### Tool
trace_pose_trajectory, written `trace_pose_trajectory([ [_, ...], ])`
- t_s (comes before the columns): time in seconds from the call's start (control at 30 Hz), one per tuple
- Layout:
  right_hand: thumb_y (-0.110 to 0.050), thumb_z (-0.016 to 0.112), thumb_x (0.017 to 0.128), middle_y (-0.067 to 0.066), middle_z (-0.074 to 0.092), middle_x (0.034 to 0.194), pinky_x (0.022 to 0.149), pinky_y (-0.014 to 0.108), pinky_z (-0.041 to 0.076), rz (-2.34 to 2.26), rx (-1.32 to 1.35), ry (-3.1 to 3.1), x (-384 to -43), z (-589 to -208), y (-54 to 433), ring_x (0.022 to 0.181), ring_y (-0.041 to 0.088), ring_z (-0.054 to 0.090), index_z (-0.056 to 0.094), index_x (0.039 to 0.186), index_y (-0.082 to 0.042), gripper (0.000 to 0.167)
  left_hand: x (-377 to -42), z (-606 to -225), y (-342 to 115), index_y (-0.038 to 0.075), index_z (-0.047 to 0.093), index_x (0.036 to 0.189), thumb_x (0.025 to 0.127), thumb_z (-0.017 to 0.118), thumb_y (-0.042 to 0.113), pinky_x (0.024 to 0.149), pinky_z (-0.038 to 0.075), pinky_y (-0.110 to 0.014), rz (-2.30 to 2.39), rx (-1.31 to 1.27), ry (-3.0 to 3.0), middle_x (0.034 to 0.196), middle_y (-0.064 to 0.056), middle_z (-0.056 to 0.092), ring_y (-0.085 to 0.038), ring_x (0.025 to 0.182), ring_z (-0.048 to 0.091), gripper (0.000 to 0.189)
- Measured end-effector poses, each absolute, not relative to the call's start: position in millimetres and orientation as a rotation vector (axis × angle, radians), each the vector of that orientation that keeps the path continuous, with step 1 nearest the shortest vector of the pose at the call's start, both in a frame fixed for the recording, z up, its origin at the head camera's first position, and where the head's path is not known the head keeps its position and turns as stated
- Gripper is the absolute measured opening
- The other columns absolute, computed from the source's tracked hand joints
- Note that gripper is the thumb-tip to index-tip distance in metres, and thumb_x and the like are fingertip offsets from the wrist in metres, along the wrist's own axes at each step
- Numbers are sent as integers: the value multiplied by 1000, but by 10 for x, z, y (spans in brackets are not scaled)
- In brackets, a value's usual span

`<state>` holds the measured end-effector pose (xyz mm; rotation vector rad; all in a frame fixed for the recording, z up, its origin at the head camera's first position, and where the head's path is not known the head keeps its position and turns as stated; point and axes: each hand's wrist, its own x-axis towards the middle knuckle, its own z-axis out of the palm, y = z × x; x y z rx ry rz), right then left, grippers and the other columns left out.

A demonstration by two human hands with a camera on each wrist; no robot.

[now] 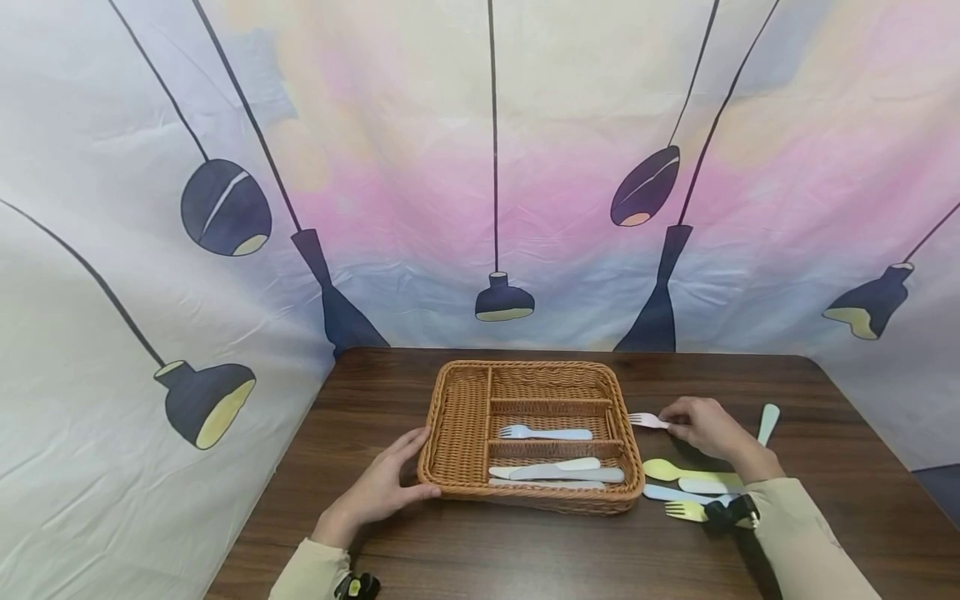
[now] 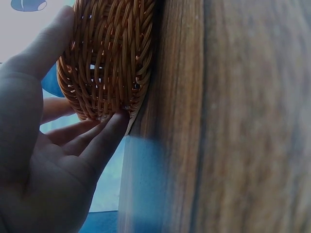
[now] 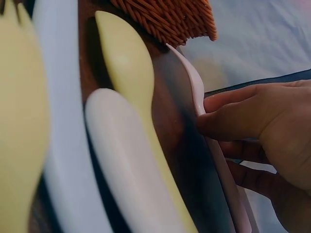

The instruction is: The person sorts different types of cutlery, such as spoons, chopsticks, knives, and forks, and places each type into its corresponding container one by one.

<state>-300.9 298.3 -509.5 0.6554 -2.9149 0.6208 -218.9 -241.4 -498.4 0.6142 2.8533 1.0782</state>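
Observation:
A brown wicker basket (image 1: 450,442) with compartments stands on the table. My left hand (image 1: 386,479) holds its near left corner, thumb on the front side and fingers along the left side. In the left wrist view the fingertips touch the basket's weave (image 2: 107,63). To the basket's right, my right hand (image 1: 701,423) pinches a pale pink fork (image 1: 647,420) between thumb and fingers, with the tines toward the basket. The right wrist view shows the pink fork (image 3: 194,85) low beside the other cutlery. A light blue fork (image 1: 555,434) lies in the middle compartment, several knives (image 1: 566,473) in the front one.
Right of the basket lie a yellow spoon (image 1: 660,470), a whitish handle (image 1: 701,486), a light blue piece (image 1: 675,493) and a yellow fork (image 1: 684,510). A pale green handle (image 1: 768,423) shows beyond the right forearm. A printed cloth (image 1: 405,208) hangs behind the table (image 1: 525,554).

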Motion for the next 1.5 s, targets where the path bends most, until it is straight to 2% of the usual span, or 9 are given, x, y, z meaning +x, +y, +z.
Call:
trace_pose_trajectory([
  [0.33, -4, 72, 85, 3, 69, 91, 61, 29, 50, 581, 599, -2911, -2994, -4995, 3035, 76, 12, 60, 75, 99, -8, 15, -2204, -4980, -2406, 9, 35, 152, 76, 75, 58, 109, 37, -54, 1067, 642, 2873, 155, -11, 36, -34, 140, 36, 99],
  [1.13, -5, 71, 87, 4, 68, 94, 67, 35, 52, 611, 592, -2838, -2956, -4719, 3047, 80, 16, 61, 74, 103, -8, 17, -2197, -5023, -2413, 11, 35, 152, 76, 76, 55, 108, 37, -57, 1075, 599, 2863, 155, -11, 35, -36, 140, 35, 97],
  [1.5, -5, 72, 86, 0, 69, 93, 63, 29, 51, 603, 680, -2753, -2965, -4611, 2946, 78, 11, 60, 75, 101, -10, 17, -2200, -5023, -2413, 12, 35, 152, 75, 77, 56, 108, 37, -57, 1082, 602, 2860, 155, -9, 35, -35, 141, 35, 98],
])
